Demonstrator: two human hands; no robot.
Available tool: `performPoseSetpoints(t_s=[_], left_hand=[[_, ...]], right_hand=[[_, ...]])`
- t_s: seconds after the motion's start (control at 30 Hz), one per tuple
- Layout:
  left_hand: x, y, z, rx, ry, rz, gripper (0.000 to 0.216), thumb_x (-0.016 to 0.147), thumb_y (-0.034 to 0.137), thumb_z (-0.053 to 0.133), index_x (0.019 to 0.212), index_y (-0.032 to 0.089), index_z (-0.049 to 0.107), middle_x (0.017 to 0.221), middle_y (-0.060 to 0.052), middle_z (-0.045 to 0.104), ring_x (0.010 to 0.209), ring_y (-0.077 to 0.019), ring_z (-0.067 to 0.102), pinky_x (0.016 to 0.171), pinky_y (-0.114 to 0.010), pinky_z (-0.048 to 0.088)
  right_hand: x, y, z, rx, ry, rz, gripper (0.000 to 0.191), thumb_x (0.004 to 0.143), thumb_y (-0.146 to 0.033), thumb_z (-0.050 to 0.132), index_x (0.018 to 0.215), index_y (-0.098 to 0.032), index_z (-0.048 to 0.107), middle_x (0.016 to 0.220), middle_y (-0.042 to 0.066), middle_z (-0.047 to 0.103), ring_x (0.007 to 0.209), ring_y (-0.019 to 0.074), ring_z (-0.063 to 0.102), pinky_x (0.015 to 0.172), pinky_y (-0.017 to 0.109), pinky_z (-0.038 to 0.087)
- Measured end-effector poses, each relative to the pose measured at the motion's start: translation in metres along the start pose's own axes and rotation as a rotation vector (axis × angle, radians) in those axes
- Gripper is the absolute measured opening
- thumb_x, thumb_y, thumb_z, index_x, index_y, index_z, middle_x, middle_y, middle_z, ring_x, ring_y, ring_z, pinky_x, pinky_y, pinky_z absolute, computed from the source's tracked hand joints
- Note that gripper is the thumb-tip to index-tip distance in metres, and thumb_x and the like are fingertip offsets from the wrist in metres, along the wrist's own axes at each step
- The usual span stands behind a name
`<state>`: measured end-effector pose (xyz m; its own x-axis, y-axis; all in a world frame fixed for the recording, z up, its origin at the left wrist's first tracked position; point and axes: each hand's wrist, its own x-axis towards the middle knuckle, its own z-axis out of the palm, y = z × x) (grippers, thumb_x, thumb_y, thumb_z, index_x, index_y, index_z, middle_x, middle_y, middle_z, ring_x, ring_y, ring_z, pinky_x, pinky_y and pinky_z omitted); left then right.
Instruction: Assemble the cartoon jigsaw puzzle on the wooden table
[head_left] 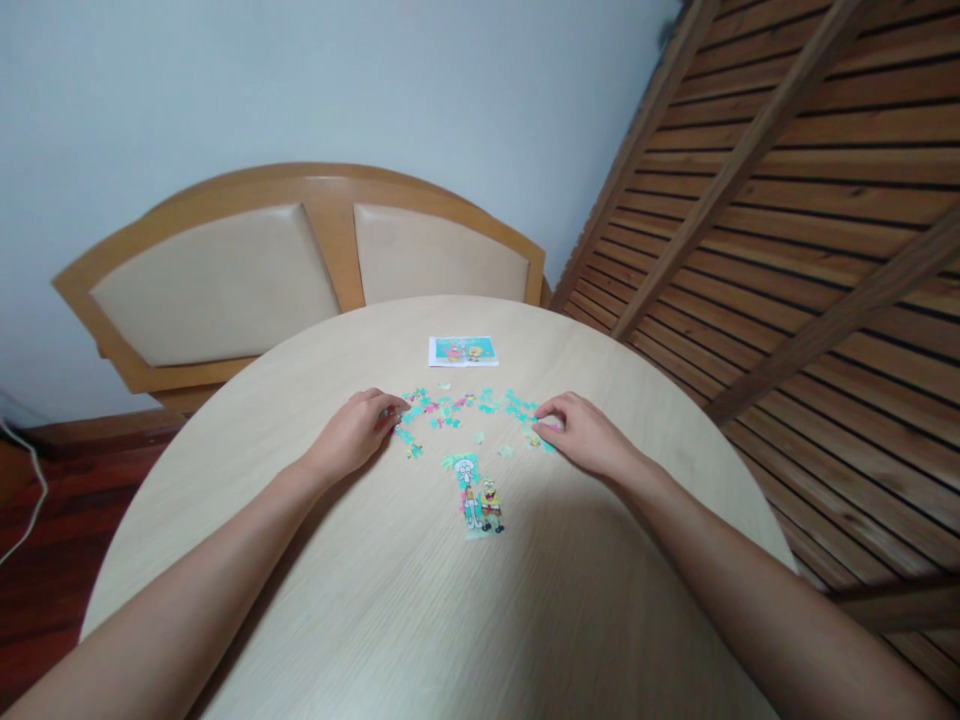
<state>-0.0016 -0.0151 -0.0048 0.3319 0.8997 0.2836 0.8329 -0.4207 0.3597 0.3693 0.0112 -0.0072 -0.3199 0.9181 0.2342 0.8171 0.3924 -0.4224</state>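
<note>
Several loose teal and pink puzzle pieces (pixel 457 408) lie scattered across the middle of a round pale wooden table (pixel 390 600). My left hand (pixel 352 432) rests at the left end of the scatter, fingers curled, fingertips touching a piece. At the right end, my right hand (pixel 581 432) has its fingers curled and pinched on a piece. Between my forearms sits a small joined section (pixel 478 497) showing cartoon figures. Farther back lies a small reference picture (pixel 463 350).
A wooden bench with two padded beige back panels (pixel 300 270) stands behind the table against a pale wall. Slatted wooden panels (pixel 810 240) lean on the right. A white cable (pixel 30 490) runs over the dark red floor at left.
</note>
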Motion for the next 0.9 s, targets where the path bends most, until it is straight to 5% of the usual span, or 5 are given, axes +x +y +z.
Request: performPoseSetpoints(t_s=[0.23,0.37,0.6,0.9], left_hand=[[-0.003,0.023,-0.005,-0.163,0.086,-0.059,0.027,0.096,0.029,0.049,0.109,0.019,0.071,0.108,-0.011,0.072,0.097,-0.0253,0.067,0.089,-0.04,0.053],[-0.004,0.052,0.006,-0.601,0.142,-0.174,0.026,0.094,0.034,0.057,0.107,0.014,0.069,0.096,-0.011,0.073,0.086,-0.0215,0.069,0.078,-0.035,0.055],[-0.013,0.091,0.023,-0.971,0.055,-0.273,0.03,0.088,0.038,0.071,0.108,0.015,0.07,0.081,-0.005,0.071,0.075,-0.0175,0.067,0.071,-0.032,0.056],[-0.017,0.105,0.027,-1.136,-0.024,-0.308,0.037,0.08,0.041,0.08,0.104,0.014,0.071,0.083,-0.006,0.073,0.077,-0.0183,0.07,0.076,-0.034,0.059]], right_hand=[[-0.001,-0.014,-0.006,0.029,0.082,-0.003,0.011,0.088,-0.027,0.064,0.092,-0.02,0.07,0.1,0.008,0.071,0.09,0.0225,0.066,0.08,0.034,0.049],[-0.009,-0.043,-0.008,0.134,0.093,-0.099,0.008,0.089,-0.025,0.062,0.088,-0.021,0.07,0.092,0.005,0.071,0.083,0.0197,0.064,0.076,0.032,0.048],[-0.033,-0.098,0.004,0.335,0.024,-0.266,0.006,0.089,-0.03,0.068,0.088,-0.024,0.067,0.088,0.001,0.072,0.083,0.0185,0.066,0.086,0.036,0.048],[-0.033,-0.098,0.008,0.435,0.026,-0.276,0.007,0.091,-0.026,0.064,0.085,-0.023,0.066,0.082,0.0,0.071,0.079,0.0166,0.065,0.082,0.032,0.05]])
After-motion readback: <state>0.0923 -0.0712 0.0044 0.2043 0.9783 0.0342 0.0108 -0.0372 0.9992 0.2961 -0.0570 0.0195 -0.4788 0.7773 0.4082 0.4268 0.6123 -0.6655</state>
